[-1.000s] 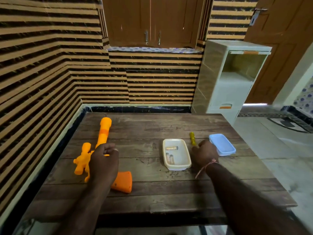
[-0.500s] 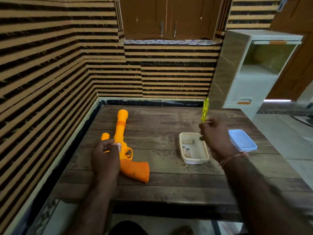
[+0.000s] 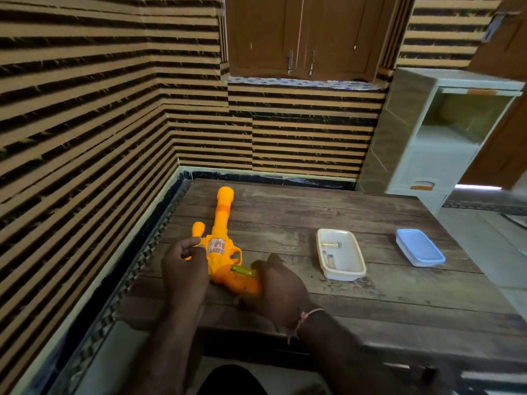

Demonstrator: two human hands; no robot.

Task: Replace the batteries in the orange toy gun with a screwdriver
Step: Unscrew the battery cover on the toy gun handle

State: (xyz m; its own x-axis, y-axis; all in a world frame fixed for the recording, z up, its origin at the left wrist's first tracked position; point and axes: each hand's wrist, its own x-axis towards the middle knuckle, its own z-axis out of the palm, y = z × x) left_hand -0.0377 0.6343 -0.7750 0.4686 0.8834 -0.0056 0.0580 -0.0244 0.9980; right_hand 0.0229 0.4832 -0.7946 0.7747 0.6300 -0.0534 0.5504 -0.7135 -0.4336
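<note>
The orange toy gun (image 3: 221,240) lies flat on the wooden table (image 3: 370,295), barrel pointing away from me. My left hand (image 3: 185,269) holds its body from the left side, fingers curled at the gun's edge. My right hand (image 3: 281,289) grips a yellow-handled screwdriver (image 3: 242,271), whose handle lies across the gun's grip; its tip is hidden. A white tray (image 3: 353,275) to the right holds batteries (image 3: 332,245).
A blue lid (image 3: 419,246) lies right of the tray. The table stands against a striped wall on the left and back. A pale plastic cabinet (image 3: 445,138) stands at the back right. The table's near edge is just under my wrists.
My right hand has carried the screwdriver from above the tray down and left onto the gun's grip. The left hand stays on the gun. The camera has tilted.
</note>
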